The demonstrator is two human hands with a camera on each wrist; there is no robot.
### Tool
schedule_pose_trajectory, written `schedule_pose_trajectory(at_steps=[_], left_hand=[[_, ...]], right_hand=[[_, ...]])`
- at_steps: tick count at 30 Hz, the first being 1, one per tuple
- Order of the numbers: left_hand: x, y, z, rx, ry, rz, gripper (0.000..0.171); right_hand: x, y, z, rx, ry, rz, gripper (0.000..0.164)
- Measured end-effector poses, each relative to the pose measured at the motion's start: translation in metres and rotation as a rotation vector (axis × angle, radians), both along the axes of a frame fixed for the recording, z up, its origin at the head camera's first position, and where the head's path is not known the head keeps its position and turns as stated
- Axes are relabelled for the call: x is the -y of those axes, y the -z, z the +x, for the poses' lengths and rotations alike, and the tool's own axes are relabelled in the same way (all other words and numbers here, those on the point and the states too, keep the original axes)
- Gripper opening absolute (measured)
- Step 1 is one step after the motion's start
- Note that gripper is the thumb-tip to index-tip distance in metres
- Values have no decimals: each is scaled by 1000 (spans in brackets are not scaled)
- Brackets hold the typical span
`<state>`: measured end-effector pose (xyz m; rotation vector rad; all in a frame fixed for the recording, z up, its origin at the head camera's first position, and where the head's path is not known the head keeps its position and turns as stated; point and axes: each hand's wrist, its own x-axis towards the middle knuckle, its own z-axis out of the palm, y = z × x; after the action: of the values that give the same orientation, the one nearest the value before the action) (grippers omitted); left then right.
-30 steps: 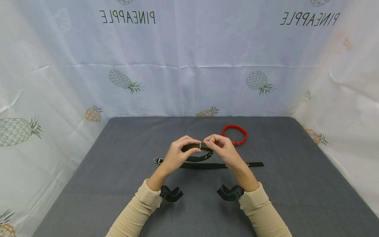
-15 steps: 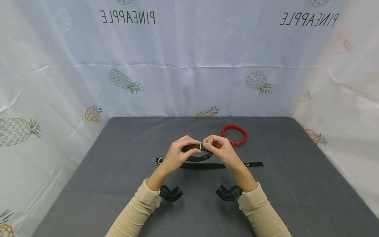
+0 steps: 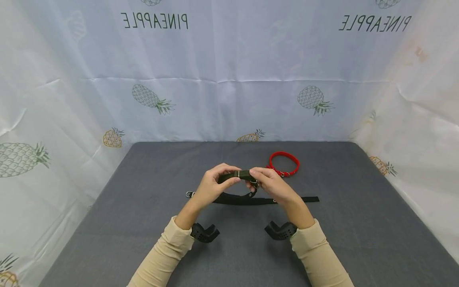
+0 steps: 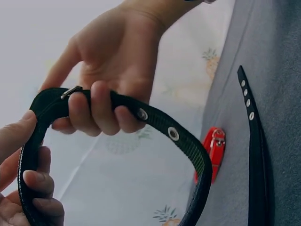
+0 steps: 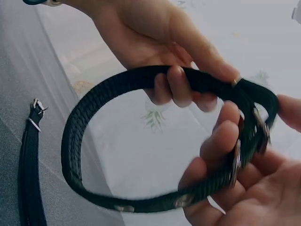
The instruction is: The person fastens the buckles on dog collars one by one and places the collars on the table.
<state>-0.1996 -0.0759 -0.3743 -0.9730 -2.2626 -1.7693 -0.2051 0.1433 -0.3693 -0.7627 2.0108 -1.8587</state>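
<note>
A dark green collar [image 3: 245, 174] with metal eyelets is bent into a loop above the table, held by both hands. My left hand [image 3: 211, 185] grips its left part, fingers curled inside the loop and thumb on the outside, as the right wrist view shows. With its fingers round the strap, my right hand [image 3: 274, 185] pinches the end that carries the metal buckle [image 5: 236, 162]. A strap end passes through the metal keeper [image 4: 71, 92] between the hands. Fingers partly hide the buckle.
Behind the right hand a red collar [image 3: 296, 160] lies buckled in a ring. A black collar [image 3: 247, 201] lies stretched out flat below the hands, with a buckle at its left end. The grey table [image 3: 157, 247] meets a white pineapple-print curtain [image 3: 215, 111].
The right hand has shifted slightly down and re-gripped nearer the buckle. The green collar has turned a little, so more of its strap and buckle end show. The other collars stay put.
</note>
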Motion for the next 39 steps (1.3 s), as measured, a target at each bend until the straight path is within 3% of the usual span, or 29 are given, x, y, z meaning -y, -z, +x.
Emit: schedule_pose_trajectory(at_steps=[6, 14, 22, 30, 34, 39], left_hand=[[2, -1, -1, -6, 18, -2, 24], [1, 0, 0, -39, 57, -14, 24], [0, 0, 1, -51, 43, -31, 23], [3, -1, -3, 21, -8, 93, 26], [6, 0, -6, 37, -35, 157, 29], [8, 1, -9, 62, -71, 193, 33]], right_hand=[[-5, 0, -2, 52, -67, -45, 25], [-4, 0, 0, -9, -41, -41, 18], [-2, 2, 0, -44, -2, -47, 16], [-3, 1, -3, 83, 41, -24, 27], [-5, 2, -6, 84, 31, -46, 31], [-7, 5, -8, 93, 19, -58, 24]])
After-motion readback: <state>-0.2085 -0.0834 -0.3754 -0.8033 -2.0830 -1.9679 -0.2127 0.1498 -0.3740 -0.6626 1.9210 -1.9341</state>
